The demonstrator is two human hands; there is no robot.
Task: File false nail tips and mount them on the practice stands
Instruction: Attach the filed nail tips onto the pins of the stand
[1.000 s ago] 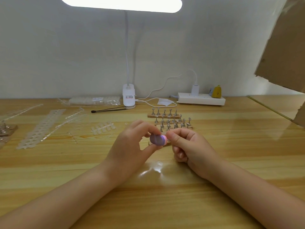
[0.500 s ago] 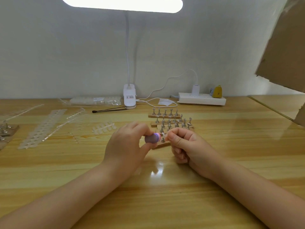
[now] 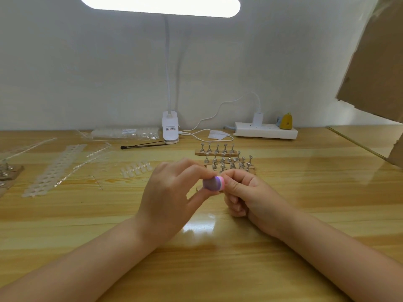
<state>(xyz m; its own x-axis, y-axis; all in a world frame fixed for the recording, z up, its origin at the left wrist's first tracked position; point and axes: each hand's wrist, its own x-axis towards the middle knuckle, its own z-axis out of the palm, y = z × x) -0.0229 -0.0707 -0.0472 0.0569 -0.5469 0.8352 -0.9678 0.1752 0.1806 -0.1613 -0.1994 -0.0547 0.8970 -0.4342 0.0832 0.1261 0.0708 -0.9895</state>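
Observation:
My left hand [image 3: 168,199] pinches a small purple nail file block [image 3: 212,183] with a pink and white edge, thumb below and fingers above. My right hand [image 3: 246,192] meets it from the right, thumb and forefinger pinched at the block's edge; what they pinch, likely a nail tip, is hidden. Just behind both hands stand several metal practice stands [image 3: 226,160] on wooden strips. A short row of clear nail tips [image 3: 136,167] lies on the table to the left.
An emptied clear tip sprue [image 3: 54,168] and plastic strips lie at the left, more stands [image 3: 6,173] at the left edge. At the back stand a clip lamp base [image 3: 170,128], a bag of tips [image 3: 125,134], a black stick [image 3: 141,146] and a power strip [image 3: 266,131]. Cardboard [image 3: 377,62] hangs at upper right.
The left hand has rocked the file block: half a second ago it was drawn slightly left and down, now it is back against the right hand's fingertips. The right hand stayed put.

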